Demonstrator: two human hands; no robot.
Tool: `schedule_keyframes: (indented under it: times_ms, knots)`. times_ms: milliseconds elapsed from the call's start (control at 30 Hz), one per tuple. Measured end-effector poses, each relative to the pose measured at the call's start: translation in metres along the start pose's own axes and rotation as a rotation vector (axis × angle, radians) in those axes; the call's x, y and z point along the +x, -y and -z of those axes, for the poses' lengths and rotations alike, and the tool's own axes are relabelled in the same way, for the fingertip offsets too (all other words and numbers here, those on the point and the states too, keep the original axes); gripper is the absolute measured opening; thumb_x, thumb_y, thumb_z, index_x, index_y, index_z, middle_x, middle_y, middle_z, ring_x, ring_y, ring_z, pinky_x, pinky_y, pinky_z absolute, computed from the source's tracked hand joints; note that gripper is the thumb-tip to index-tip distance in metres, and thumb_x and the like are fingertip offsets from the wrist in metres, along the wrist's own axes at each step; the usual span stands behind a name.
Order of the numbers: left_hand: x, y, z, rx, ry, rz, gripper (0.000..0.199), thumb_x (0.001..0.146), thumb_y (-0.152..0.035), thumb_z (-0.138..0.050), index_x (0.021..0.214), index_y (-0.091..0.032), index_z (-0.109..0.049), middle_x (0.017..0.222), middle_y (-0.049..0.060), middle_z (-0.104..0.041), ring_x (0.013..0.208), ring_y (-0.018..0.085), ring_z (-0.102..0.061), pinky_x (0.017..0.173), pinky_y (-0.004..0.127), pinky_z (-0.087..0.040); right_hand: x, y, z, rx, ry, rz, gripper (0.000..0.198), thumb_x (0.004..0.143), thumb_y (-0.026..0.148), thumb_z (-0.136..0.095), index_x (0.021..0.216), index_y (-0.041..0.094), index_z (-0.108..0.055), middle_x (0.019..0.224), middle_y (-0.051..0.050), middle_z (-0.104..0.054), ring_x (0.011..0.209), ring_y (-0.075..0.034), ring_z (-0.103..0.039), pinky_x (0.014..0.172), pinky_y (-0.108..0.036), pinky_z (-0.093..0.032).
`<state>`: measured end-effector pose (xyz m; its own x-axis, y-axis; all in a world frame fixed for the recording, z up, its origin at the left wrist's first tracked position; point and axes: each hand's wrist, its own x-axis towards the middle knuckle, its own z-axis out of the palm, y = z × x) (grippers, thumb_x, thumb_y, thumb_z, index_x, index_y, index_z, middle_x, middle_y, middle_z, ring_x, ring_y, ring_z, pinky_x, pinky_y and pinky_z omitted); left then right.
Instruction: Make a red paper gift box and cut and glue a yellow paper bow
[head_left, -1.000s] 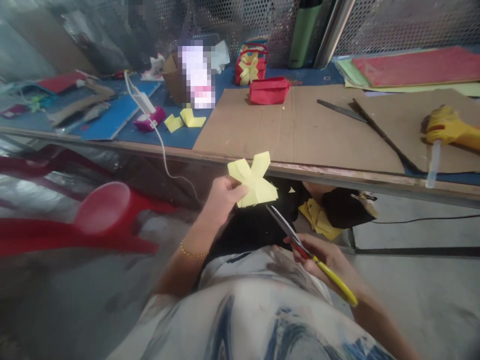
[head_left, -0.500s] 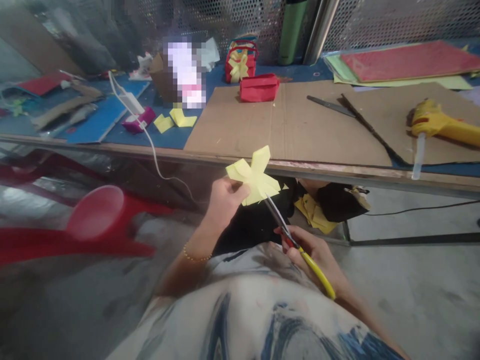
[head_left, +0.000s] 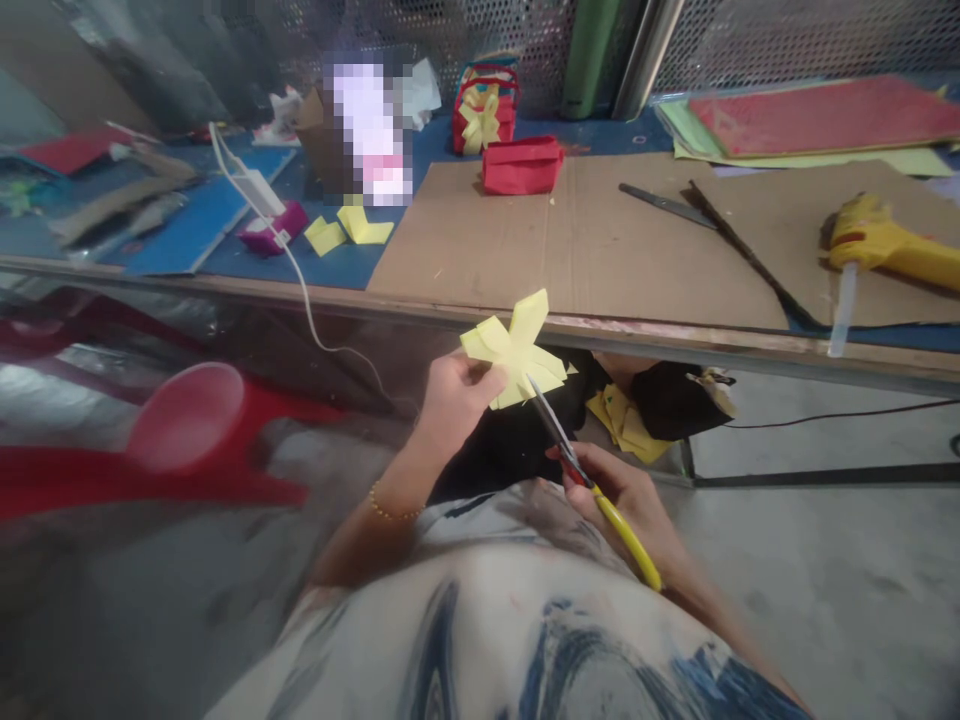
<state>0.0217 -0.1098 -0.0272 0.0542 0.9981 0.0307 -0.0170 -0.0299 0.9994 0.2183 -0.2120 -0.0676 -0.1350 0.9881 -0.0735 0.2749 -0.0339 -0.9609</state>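
Between thumb and fingers, my left hand (head_left: pixel 459 398) pinches a yellow paper flower (head_left: pixel 519 352) with several petals, in front of the table edge. My right hand (head_left: pixel 619 495) grips a pair of scissors (head_left: pixel 559 436) with a yellow and red handle. The scissor blades reach up to the lower part of the flower, with their tips at the paper between two petals. Both hands are above my lap. Folded yellow paper pieces (head_left: pixel 364 226) lie on the table to the left of the cardboard.
On the table are a cardboard sheet (head_left: pixel 495 255), a red folded paper piece (head_left: pixel 523 166), a small red paper basket (head_left: pixel 484 112), a knife (head_left: pixel 666 204) and a yellow glue gun (head_left: pixel 870 238). A red stool (head_left: pixel 187 420) stands at left. A white cable hangs over the edge.
The flower and left hand have shifted very slightly right in view. The scissors still meet the flower at nearly the same spot, and the camera view has tilted a little.
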Motion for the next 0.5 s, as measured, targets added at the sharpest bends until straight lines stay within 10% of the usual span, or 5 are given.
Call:
schedule_keyframes:
  times_ms: [500]
  knots:
    - [-0.004, -0.002, -0.0024, -0.038, 0.013, 0.029, 0.016, 0.071, -0.026, -0.074, 0.081, -0.013, -0.076, 0.078, 0.004, -0.076, 0.074, 0.017, -0.068, 0.07, 0.026, -0.053, 0.0003, -0.0001, 0.0004, -0.002, -0.03, -0.003, 0.042, 0.079, 0.054, -0.072, 0.1, 0.018, -0.075, 0.07, -0.001, -0.065, 0.063, -0.016, -0.056, 0.055, -0.025, -0.046]
